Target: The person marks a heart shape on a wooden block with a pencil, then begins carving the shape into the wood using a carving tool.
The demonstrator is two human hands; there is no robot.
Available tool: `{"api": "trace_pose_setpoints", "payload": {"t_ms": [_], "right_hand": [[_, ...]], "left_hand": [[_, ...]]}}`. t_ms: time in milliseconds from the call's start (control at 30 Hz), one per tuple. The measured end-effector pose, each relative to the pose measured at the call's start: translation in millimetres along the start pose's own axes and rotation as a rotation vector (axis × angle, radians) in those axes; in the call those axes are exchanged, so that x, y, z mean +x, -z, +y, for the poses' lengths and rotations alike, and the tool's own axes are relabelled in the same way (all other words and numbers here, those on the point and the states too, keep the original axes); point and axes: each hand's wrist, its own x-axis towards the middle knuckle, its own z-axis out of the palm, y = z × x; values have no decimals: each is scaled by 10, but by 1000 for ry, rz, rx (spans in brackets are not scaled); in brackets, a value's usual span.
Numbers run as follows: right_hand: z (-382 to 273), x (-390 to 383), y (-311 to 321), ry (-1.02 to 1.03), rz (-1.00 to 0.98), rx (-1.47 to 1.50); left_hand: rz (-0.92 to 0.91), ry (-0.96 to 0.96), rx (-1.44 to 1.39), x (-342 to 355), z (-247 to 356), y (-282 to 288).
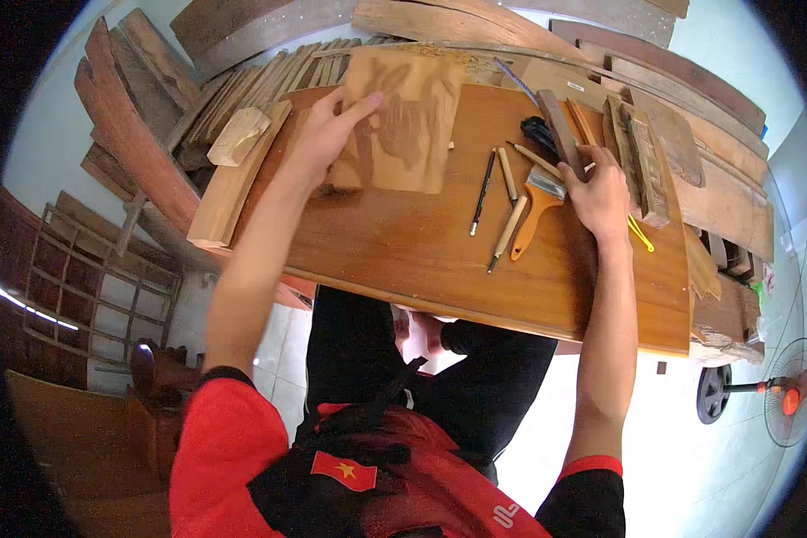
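My left hand [325, 136] grips the left edge of a flat wooden board [426, 134], thumb on its face. The board is pale, with darker brown shapes, and blurred; whether these are carved or grain I cannot tell. It is tilted above the far left of the wooden table [377, 247]. At the table's right, my right hand [598, 195] is closed round the near end of a narrow dark wooden strip [558, 130]. Left of that hand lie a flat paintbrush [536, 208] with an orange handle, a dark pencil [483, 193] and several thin wood-handled tools [508, 235].
A long plank [233, 193] with a pale wooden block [239, 136] on it lies along the table's left edge. Thick wooden pieces [644, 166] and a yellow tie [640, 233] are at the right. Stacked boards [726, 202] surround the far side; a fan [791, 394] stands right.
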Motion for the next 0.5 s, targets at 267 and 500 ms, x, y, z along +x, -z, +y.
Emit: {"api": "trace_pose_setpoints", "payload": {"t_ms": [267,500], "right_hand": [[83,-2,-56,-12,23,-70],[142,-14,-273,170,-2,-203]], "left_hand": [[34,108,-986,-676,-472,-270],[305,-156,-1007,-730,-622,-598]]}}
